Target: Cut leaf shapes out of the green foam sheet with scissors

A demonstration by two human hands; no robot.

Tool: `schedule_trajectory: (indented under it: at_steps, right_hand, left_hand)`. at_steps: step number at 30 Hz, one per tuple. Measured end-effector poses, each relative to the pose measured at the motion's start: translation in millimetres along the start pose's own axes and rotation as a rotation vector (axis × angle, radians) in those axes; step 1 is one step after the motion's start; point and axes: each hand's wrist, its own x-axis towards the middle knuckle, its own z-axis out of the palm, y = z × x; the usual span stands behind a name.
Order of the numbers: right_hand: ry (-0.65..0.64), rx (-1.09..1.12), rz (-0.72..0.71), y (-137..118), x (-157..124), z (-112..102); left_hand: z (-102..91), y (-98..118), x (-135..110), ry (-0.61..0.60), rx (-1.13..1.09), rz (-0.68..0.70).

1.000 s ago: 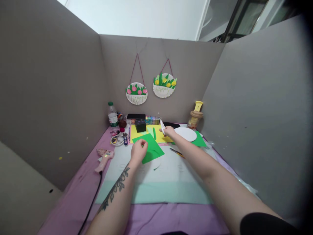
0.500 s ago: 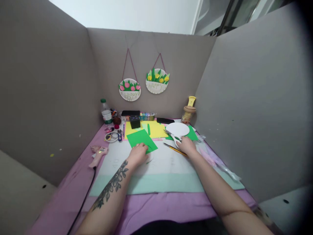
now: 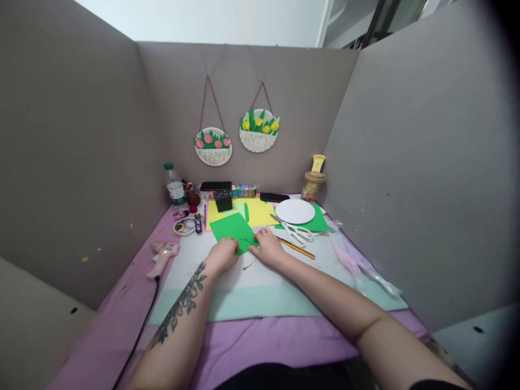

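Closely Side by Side at a Green Sheet (image 3: pixel 228 226)

A person's left hand (image 3: pixel 224 254), fingers curled, sits at the paper's near-left edge, mid-table, while the right hand (image 3: pixel 268 247), fingers loosely bent, lies over its near-right corner; whether either pinches the paper cannot be told. Just in front of them, a thin green scrap (image 3: pixel 248 265) lies on the white mat (image 3: pixel 190 279), which runs leftward toward a pink glue gun (image 3: pixel 164 259) and forward to a mint border (image 3: pixel 268 304) along the purple cloth (image 3: pixel 239 340). Behind, the paper's far side reaches a yellow sheet (image 3: pixel 260 212). To the right, white-handled scissors (image 3: pixel 296 233) lie beside a slim yellow tool (image 3: pixel 298 249), their blades near a white disc (image 3: pixel 295 211). At back left stands a green-capped bottle (image 3: pixel 176 189), its label too small to read. On the gray panel (image 3: pixel 170 81) hang a pink-tulip plate (image 3: pixel 214 157) and a yellow-tulip plate (image 3: pixel 259 143), both lettered "HAPPY"; marks beneath the pink one's word are illegible.
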Motion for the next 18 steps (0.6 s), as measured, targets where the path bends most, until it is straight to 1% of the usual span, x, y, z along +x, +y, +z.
schedule_trajectory:
  at_steps: [4, 6, 8, 9, 10, 11, 12, 14, 15, 17, 18]
  right_hand:
    - [-0.028, -0.062, 0.065, -18, 17, 19]
    - [-0.06, -0.089, 0.042, -18, 21, 21]
    - [-0.078, -0.12, 0.02, -12, 25, 14]
    - [-0.081, -0.131, 0.031, -5, 26, 8]
    - [-0.066, -0.136, 0.07, 3, 27, -1]
    - [-0.049, -0.137, 0.14, 13, 27, -12]
    - [-0.006, -0.134, 0.212, 24, 27, -23]
    - [0.13, -0.147, 0.335, 43, 23, -44]
    - [0.201, -0.156, 0.356, 50, 20, -50]
    - [0.339, -0.162, 0.335, 54, 11, -55]
    - [0.346, -0.14, 0.276, 52, 6, -52]
  left_hand:
    - [-1.4, -6, 0, -0.004, -0.041, -0.001]
    - [-2.1, -8, 0, -0.007, -0.052, -0.018]
    - [-2.6, -9, 0, -0.008, -0.049, -0.023]
    - [-2.8, -9, 0, -0.009, -0.045, -0.018]
    - [-2.8, -9, 0, -0.011, -0.039, -0.011]
    - [-2.7, -8, -1, -0.013, -0.031, -0.001]
    - [-2.4, -7, -1, -0.015, -0.023, 0.006]
    - [-1.4, -7, -1, -0.011, -0.005, 0.011]
    - [-0.8, -7, -1, -0.009, -0.001, 0.013]
    - [0.5, -11, 1, -0.003, -0.014, 0.021]
    - [1.0, -14, 2, 0.003, -0.03, 0.015]
